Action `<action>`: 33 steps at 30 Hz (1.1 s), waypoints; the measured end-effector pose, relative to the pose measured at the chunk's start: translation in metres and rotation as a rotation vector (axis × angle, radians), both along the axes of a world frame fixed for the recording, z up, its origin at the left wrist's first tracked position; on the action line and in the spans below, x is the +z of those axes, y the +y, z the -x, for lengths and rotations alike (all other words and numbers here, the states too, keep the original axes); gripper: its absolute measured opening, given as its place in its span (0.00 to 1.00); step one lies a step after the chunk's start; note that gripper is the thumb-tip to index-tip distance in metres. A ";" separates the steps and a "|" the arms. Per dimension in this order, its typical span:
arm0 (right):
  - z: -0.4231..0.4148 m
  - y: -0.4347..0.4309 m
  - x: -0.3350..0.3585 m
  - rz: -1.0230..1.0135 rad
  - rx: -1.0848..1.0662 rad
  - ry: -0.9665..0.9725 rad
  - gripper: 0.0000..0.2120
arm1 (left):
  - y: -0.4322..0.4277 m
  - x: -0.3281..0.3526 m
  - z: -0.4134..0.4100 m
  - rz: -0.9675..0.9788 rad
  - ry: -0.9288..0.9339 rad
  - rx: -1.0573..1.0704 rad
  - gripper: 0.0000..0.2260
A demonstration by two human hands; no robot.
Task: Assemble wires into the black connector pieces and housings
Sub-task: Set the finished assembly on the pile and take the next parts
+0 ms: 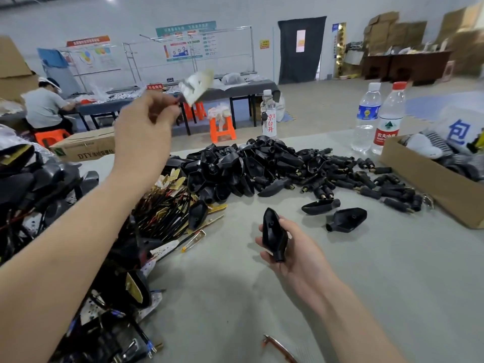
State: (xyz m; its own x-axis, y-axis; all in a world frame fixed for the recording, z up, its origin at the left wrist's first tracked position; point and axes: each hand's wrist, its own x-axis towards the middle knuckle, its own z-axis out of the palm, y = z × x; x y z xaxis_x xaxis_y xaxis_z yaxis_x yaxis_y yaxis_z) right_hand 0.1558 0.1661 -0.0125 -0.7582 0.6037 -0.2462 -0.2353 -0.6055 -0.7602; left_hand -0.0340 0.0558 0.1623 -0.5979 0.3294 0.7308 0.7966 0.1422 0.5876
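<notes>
Two hands, both loaded: right hand (pixel 293 247) cradles one black housing (pixel 275 231) palm-up, fingers curled round its wide shell, narrow neck toward the heel of the palm. The left hand (pixel 142 127) is raised, fingertips pinching a thin wire with a pale flat plate (pixel 196 86) on its end; it's blurred, so detail is unclear.

Housing looks light, rigid, smooth plastic, probably slippery. Grip the broad body and leave the neck opening free. Wire likely floppy, plate thin and bendable, so pinch close to the plate to steer it.

On the grey table (pixel 366 284): wired-plate heap (pixel 167 205) at left, housing pile (pixel 235 166) beyond, small connector pieces (pixel 366 179) to the right, two loose housings (pixel 345 220) near the right hand.
</notes>
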 end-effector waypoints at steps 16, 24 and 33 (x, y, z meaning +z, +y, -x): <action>-0.045 -0.039 0.023 -0.262 0.003 -0.019 0.16 | -0.041 -0.129 -0.115 -0.898 -1.247 -0.475 0.03; -0.054 -0.036 0.012 0.036 -0.056 0.061 0.13 | -0.046 -0.183 -0.112 -0.845 -1.355 -0.333 0.11; -0.058 -0.024 0.003 0.192 -0.052 0.194 0.14 | -0.044 -0.190 -0.098 -0.854 -1.341 -0.337 0.14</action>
State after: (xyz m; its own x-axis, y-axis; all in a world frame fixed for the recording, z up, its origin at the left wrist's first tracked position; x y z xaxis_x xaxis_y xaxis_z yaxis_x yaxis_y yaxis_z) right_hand 0.2136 0.1422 -0.0094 -0.7714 0.5996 -0.2132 -0.4003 -0.7176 -0.5699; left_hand 0.0642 0.0114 -0.0280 -0.9102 0.3640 -0.1977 -0.3982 -0.6374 0.6596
